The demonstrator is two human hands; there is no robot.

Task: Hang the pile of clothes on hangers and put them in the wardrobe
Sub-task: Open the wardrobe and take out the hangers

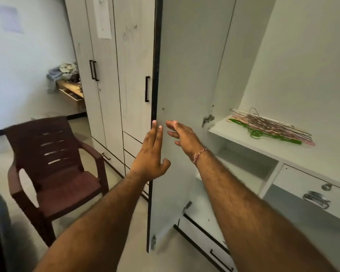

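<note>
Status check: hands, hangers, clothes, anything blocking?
Left hand, right hand open at white wardrobe door. Mixed wire-and-plastic hangers on shelf. Clothes pile far left. Nothing blocking.

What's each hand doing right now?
Left hand: open, fingers straight against the door edge.
Right hand: open, fingers spread by the door's inner face, holding nothing.

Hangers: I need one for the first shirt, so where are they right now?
The hangers lie in a loose pile on the white shelf inside the open wardrobe, right of the right hand in the head view.
</note>
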